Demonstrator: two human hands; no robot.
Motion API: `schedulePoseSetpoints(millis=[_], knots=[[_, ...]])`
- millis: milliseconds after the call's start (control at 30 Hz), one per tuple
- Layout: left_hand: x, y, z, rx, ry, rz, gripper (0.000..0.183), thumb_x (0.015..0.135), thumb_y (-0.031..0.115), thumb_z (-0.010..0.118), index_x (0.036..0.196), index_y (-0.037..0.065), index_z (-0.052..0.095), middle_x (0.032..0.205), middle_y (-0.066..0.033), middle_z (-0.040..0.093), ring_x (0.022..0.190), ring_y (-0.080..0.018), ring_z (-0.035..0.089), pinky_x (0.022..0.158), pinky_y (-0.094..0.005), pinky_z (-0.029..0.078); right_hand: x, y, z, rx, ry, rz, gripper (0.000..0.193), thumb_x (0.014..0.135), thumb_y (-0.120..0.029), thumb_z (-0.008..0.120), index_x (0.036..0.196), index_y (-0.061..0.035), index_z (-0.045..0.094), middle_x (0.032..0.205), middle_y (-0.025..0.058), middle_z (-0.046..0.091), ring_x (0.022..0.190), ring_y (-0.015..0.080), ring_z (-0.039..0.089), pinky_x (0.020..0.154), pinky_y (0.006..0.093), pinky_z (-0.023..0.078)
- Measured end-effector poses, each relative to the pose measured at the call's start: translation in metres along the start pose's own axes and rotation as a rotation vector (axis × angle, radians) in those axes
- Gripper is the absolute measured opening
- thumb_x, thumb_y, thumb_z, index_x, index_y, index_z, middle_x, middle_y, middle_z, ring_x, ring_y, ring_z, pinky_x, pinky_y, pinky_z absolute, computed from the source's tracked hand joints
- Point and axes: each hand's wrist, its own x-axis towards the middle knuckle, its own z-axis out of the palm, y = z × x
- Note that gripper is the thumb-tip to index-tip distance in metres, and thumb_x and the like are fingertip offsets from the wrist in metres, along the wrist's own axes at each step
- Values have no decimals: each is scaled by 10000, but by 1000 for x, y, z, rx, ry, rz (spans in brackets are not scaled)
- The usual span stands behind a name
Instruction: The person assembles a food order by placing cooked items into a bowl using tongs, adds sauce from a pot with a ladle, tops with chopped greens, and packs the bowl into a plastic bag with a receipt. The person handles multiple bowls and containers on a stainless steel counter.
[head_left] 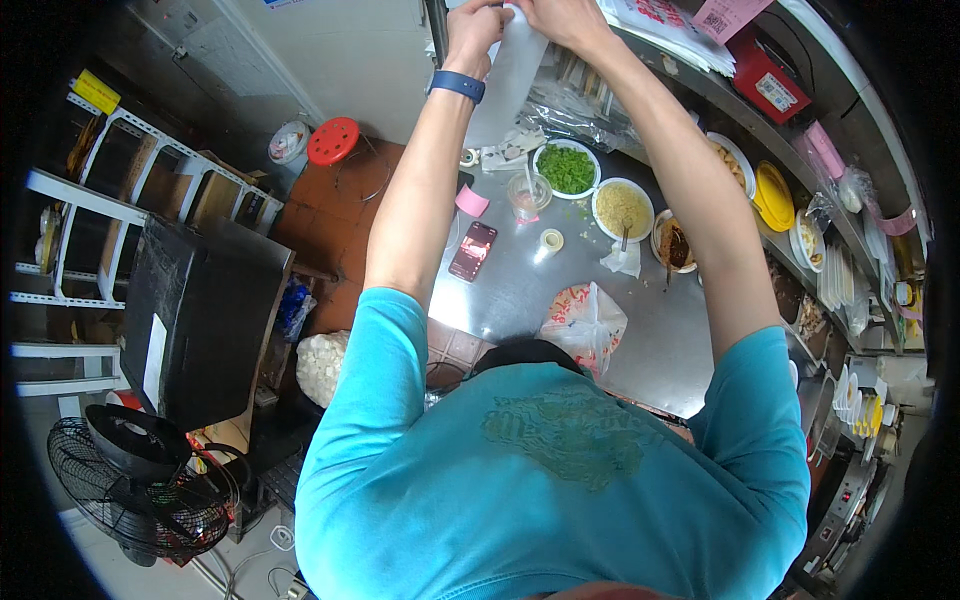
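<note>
Both my arms reach out to the far edge of the view, over the steel counter [510,290]. My left hand [478,30], with a blue watch on the wrist, is closed at the top of a whitish, translucent plastic bag [512,65]. Beside it, my right hand [562,18] pinches the same bag's upper edge; its fingertips are partly cut off by the frame. The bag hangs down between my hands. Below lie a bowl of chopped green herbs [566,168], a bowl of minced garlic [622,208] with a spoon, and a bowl of dark sauce [676,245].
A phone [473,251], a small jar [550,240] and a clear cup [527,196] stand on the counter. Nearer lies a printed plastic bag [590,320]. A shelf with a yellow lid stack [773,196] runs along the right. Leftward are a red stool [334,142] and a fan [135,485].
</note>
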Motion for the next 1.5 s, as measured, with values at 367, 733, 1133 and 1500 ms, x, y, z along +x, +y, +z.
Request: schedulePoseSetpoints(millis=[367,733,1133,1500], knots=[[9,-19,-19,205,138,414,415,991,394,475,941,24,657,763,-88,606,665,-161,518,579,-379,434,-87,-58,-81,45,-128,288,419,796,-133,688,1196,-50,591,1071,178,656,898,386,641,861,488,503],[-425,-172,36,784,-909,186,823,627,293,853,1329,24,516,1467,-261,340,1385,-457,272,1146,-537,240,-413,-254,-225,1042,801,1764,93,933,15,613,1025,0,615,970,95,651,905,155,650,833,246,552],[-403,-198,79,644,-920,85,289,956,243,510,1008,-24,607,873,-213,644,825,-342,641,742,-441,494,-458,-228,-165,561,-450,1477,150,850,-61,726,922,-2,608,801,17,629,722,86,550,679,251,475],[-400,-169,51,654,-726,-255,203,829,41,651,1026,20,695,858,-166,698,730,-257,665,688,-317,518,-482,-172,-108,903,-488,1378,114,880,-23,667,984,-4,626,892,7,657,863,79,601,733,240,483]])
